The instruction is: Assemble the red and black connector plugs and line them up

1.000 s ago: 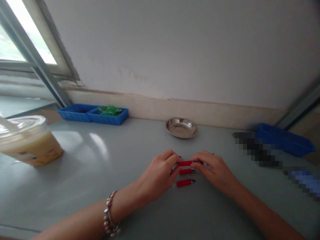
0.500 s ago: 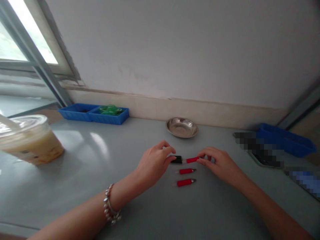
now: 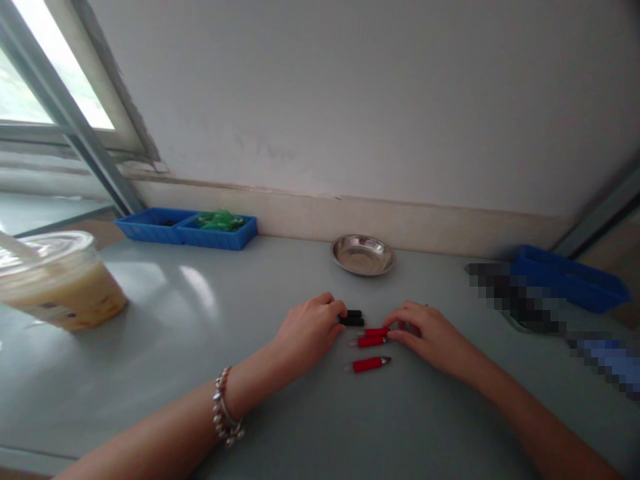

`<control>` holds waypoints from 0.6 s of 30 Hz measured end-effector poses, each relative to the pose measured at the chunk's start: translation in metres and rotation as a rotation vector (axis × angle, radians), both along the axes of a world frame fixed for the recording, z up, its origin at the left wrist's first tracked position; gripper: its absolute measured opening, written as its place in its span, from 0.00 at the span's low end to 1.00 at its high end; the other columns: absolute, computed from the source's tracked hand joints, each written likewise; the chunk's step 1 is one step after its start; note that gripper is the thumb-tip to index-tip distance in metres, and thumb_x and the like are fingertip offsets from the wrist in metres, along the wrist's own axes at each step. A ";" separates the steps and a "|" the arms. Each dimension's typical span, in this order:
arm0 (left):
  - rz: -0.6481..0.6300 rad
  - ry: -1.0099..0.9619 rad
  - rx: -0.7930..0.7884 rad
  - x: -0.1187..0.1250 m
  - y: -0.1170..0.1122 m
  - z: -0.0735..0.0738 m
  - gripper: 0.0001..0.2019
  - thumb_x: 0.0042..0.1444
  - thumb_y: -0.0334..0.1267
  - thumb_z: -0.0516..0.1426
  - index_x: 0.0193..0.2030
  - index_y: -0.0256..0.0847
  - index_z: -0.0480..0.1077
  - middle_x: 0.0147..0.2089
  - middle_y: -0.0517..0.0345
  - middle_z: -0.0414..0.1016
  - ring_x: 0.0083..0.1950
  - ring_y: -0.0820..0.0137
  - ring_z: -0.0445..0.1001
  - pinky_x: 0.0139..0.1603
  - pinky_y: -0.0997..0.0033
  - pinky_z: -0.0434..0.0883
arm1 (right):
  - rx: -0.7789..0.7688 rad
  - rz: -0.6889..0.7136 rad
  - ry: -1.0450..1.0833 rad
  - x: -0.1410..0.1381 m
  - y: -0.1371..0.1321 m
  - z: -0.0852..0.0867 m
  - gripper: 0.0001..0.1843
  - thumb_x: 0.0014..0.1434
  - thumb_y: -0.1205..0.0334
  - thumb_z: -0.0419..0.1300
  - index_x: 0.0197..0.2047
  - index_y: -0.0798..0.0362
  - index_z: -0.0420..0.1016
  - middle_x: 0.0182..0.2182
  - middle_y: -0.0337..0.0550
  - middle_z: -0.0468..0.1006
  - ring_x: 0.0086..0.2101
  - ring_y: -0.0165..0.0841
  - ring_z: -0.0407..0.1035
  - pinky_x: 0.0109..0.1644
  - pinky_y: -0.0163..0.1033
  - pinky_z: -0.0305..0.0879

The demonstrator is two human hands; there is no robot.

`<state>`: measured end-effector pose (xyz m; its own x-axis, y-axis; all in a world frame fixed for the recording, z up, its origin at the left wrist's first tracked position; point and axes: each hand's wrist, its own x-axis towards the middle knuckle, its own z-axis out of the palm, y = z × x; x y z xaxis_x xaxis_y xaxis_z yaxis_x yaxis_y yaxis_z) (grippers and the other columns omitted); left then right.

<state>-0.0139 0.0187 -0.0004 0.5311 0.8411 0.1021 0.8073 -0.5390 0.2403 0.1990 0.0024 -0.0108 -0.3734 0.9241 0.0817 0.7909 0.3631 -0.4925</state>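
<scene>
On the worktop [image 3: 280, 287], the right hand [image 3: 425, 330] pinches the upper red barrel [image 3: 376, 332] beside the middle one [image 3: 370, 342]; the left hand [image 3: 313, 327] grasps black pieces [image 3: 355, 321]. Looks like laying-out; next calls for gentle release.

The top red pen piece [image 3: 375, 332], tilted and apart from the row half a second ago, now lies lower and nearly level, right beside the middle red piece [image 3: 370, 342] in the lower centre of the frame. The right hand [image 3: 423, 330] comes down with it. The left hand [image 3: 313, 328], spread half a second ago, draws thumb and forefinger closer at the left ends of two black pieces [image 3: 354, 322].
</scene>
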 end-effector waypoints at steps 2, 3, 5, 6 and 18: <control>-0.008 -0.005 -0.004 0.000 -0.001 -0.001 0.09 0.53 0.30 0.52 0.41 0.39 0.68 0.39 0.52 0.70 0.39 0.62 0.71 0.39 0.63 0.68 | 0.011 0.008 0.019 0.000 0.001 -0.002 0.08 0.54 0.65 0.54 0.34 0.53 0.74 0.30 0.42 0.73 0.31 0.30 0.65 0.36 0.36 0.59; -0.009 -0.005 -0.004 0.001 -0.001 -0.001 0.09 0.53 0.30 0.52 0.41 0.39 0.68 0.39 0.52 0.71 0.39 0.62 0.71 0.39 0.63 0.68 | 0.018 0.010 0.026 0.000 0.001 -0.004 0.07 0.54 0.65 0.54 0.34 0.53 0.74 0.29 0.41 0.73 0.31 0.30 0.65 0.36 0.36 0.59; -0.009 -0.010 0.001 0.001 -0.002 -0.001 0.09 0.53 0.30 0.52 0.41 0.38 0.68 0.38 0.51 0.71 0.38 0.61 0.71 0.38 0.62 0.68 | 0.022 0.013 0.032 -0.002 0.001 -0.006 0.07 0.54 0.66 0.54 0.34 0.53 0.74 0.30 0.41 0.74 0.31 0.30 0.65 0.36 0.36 0.59; -0.010 -0.016 0.005 0.002 -0.002 -0.001 0.09 0.53 0.30 0.52 0.42 0.38 0.68 0.38 0.50 0.71 0.38 0.62 0.71 0.38 0.62 0.68 | 0.020 0.014 0.033 -0.003 0.001 -0.006 0.08 0.54 0.66 0.54 0.34 0.53 0.74 0.30 0.41 0.74 0.31 0.30 0.65 0.35 0.35 0.59; -0.061 -0.199 0.026 0.005 -0.005 -0.003 0.10 0.56 0.30 0.49 0.43 0.35 0.67 0.41 0.50 0.69 0.37 0.68 0.70 0.40 0.68 0.67 | 0.238 -0.291 -0.022 0.021 0.007 0.005 0.11 0.54 0.58 0.53 0.36 0.54 0.73 0.23 0.40 0.72 0.25 0.30 0.64 0.29 0.35 0.56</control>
<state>-0.0086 0.0138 -0.0038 0.5484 0.8036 0.2311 0.7109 -0.5936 0.3771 0.2200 0.0090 -0.0058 -0.1021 0.9479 0.3017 0.8875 0.2238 -0.4027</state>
